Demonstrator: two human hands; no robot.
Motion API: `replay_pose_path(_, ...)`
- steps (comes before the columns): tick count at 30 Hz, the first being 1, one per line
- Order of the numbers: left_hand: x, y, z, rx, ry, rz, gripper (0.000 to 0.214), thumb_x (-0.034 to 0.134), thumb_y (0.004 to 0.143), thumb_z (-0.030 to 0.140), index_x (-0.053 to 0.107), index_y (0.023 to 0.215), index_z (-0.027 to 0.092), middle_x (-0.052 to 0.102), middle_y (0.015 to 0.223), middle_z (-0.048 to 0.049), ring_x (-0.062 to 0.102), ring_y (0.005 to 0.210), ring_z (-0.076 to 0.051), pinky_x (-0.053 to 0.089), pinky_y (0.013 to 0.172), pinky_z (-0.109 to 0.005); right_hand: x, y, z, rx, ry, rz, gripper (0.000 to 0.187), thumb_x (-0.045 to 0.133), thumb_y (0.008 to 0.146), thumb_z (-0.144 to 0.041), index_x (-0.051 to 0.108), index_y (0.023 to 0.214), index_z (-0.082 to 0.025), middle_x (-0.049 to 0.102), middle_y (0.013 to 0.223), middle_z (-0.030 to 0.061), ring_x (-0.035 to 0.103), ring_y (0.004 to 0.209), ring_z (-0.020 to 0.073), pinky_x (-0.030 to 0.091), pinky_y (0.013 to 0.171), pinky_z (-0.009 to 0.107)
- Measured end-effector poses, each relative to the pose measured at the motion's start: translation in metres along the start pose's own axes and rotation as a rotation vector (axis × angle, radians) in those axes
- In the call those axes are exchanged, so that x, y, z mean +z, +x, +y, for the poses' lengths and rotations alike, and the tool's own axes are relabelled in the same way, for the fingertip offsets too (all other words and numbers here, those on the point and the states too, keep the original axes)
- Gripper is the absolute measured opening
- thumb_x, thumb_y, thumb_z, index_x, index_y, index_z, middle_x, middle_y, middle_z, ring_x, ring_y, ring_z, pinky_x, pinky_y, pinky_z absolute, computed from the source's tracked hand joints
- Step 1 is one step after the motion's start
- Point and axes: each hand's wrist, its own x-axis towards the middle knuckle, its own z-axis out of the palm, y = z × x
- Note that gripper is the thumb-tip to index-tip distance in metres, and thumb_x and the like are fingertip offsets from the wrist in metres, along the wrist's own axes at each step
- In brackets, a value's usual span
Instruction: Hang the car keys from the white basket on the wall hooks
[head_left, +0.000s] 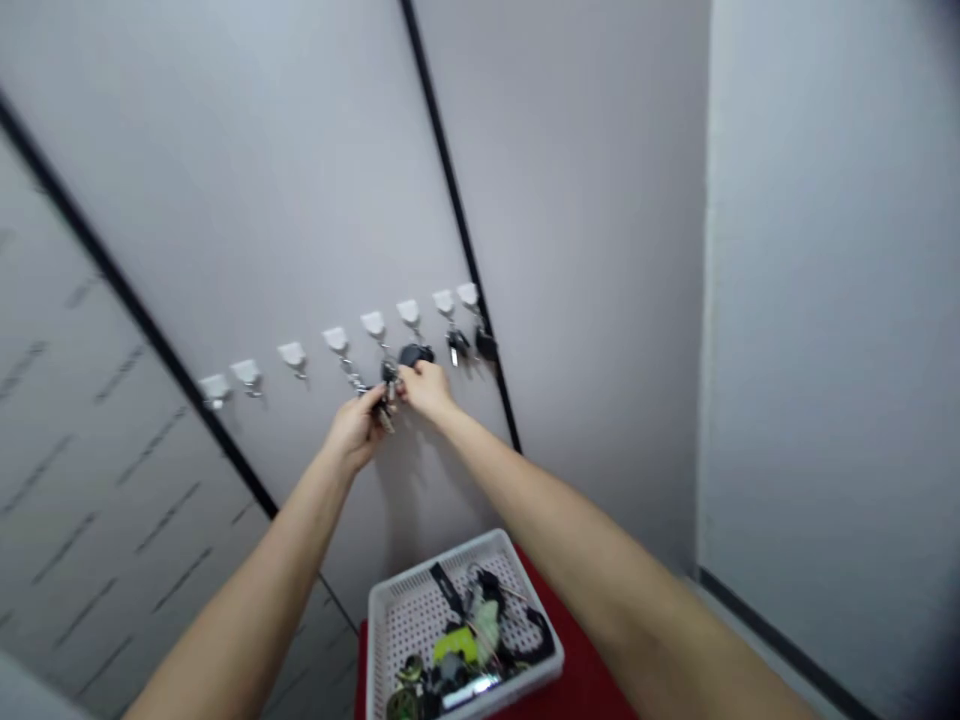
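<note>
While both hands meet at frame centre, the left hand (354, 428) and right hand (424, 387) pinch a key bunch (387, 390) under a white hook (373, 323); steadying the ring squarely should help. A white basket (397, 612) sits below.

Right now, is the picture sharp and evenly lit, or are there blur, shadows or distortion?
Head view: soft motion blur on the left hand, right hand and keys; the wall's black seam leans from lens distortion; dim shadow lies below the hands; the corners darken; the white basket looks fairly clear.
</note>
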Motion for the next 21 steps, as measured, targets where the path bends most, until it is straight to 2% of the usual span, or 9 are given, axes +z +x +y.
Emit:
replay_pose_path(2,-0.004,-0.004,0.01,-0.059,-0.124,-0.013,0.014,0.037,0.071,0.018,0.044,0.06,0.012,0.048,0.046,0.0041,0.046,0.04,-0.004,0.034,0.037,-0.014,0.0,0.007,0.004,0.055,-0.009,0.07,0.029,0.027,0.073,-0.026,0.049,0.073,-0.008,0.056,0.071,0.0088,0.05,0.06,0.01,0.037,0.054,0.02)
replay_pose_path(6,-0.01,-0.011,0.03,-0.063,-0.177,-0.002,0.01,0.041,0.068,0.017,0.044,0.06,0.012,0.051,0.048,0.0019,0.049,0.039,-0.005,0.034,0.035,-0.014,-0.011,0.008,0.0,0.14,-0.038,0.149,0.022,0.033,0.068,-0.026,0.049,0.062,-0.012,0.056,0.063,0.0046,0.051,0.051,0.0087,0.036,0.048,0.018)
replay_pose_path(10,-0.017,-0.011,0.043,-0.01,-0.165,0.019,0.007,0.045,0.065,0.018,0.044,0.061,0.012,0.053,0.052,0.0006,0.05,0.04,-0.006,0.032,0.034,-0.014,-0.015,0.006,-0.017,0.08,-0.042,0.127,0.018,0.035,0.065,-0.026,0.046,0.057,-0.013,0.054,0.055,0.0023,0.05,0.046,0.008,0.035,0.043,0.016)
replay_pose_path(15,-0.018,-0.015,0.052,0.127,-0.069,0.007,0.009,0.047,0.062,0.021,0.043,0.062,0.013,0.052,0.052,0.0024,0.049,0.042,-0.005,0.03,0.035,-0.013,-0.019,0.002,-0.048,-0.029,0.027,0.113,0.017,0.033,0.067,-0.025,0.044,0.06,-0.014,0.051,0.054,0.0003,0.048,0.044,0.0063,0.034,0.042,0.015)
replay_pose_path(18,-0.023,-0.026,0.057,0.173,0.086,-0.09,0.012,0.048,0.061,0.024,0.044,0.062,0.013,0.051,0.052,0.002,0.048,0.043,-0.005,0.03,0.035,-0.013,-0.029,-0.011,-0.059,-0.118,-0.071,-0.031,0.017,0.035,0.066,-0.025,0.043,0.056,-0.014,0.047,0.048,-0.0007,0.046,0.042,0.0063,0.034,0.042,0.016)
replay_pose_path(21,-0.031,-0.046,0.044,0.138,0.299,-0.258,0.016,0.046,0.061,0.027,0.045,0.059,0.012,0.05,0.05,0.0014,0.043,0.04,-0.004,0.029,0.034,-0.014,-0.036,-0.041,-0.045,-0.16,-0.149,-0.299,0.018,0.036,0.066,-0.023,0.043,0.053,-0.013,0.046,0.046,-0.0009,0.043,0.041,0.0058,0.033,0.043,0.016)
